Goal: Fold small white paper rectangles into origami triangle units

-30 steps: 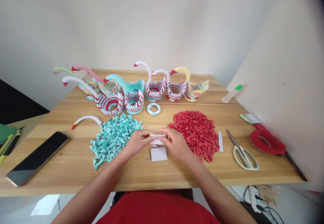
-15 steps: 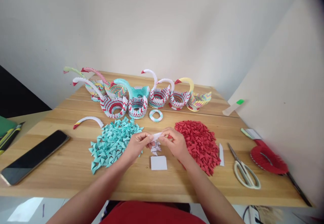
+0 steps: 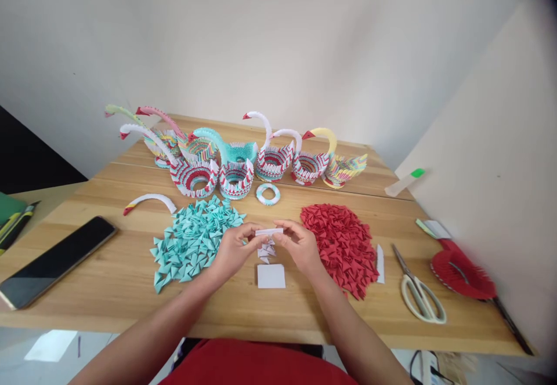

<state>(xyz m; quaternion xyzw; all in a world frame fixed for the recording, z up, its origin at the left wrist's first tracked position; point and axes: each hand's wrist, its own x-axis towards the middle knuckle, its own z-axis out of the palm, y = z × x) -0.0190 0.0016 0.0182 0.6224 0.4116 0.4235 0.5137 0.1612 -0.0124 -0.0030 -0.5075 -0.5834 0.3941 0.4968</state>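
Observation:
A narrow folded strip of white paper (image 3: 270, 232) is held level between my two hands. My left hand (image 3: 234, 250) pinches its left end, and my right hand (image 3: 300, 247) pinches the right end. Just below the strip lie several small white folded paper pieces (image 3: 266, 252), partly hidden by my fingers. Nearer to me rests a white stack of paper rectangles (image 3: 270, 276). A heap of teal folded triangles (image 3: 191, 243) spreads beside my left hand. The heap of red folded triangles (image 3: 342, 246) lies beside my right hand.
Several folded-paper swans (image 3: 195, 176) stand along the back, with a white and teal ring (image 3: 267, 194) before them. A loose swan neck (image 3: 150, 199) and a phone (image 3: 56, 263) lie left. Scissors (image 3: 420, 292), a white blade-like strip (image 3: 380, 263) and a red paper piece (image 3: 461, 275) lie right.
The paper between my hands has turned from slanted to level and looks narrower. My right fingers have spread along its top edge. The whole view has shifted slightly.

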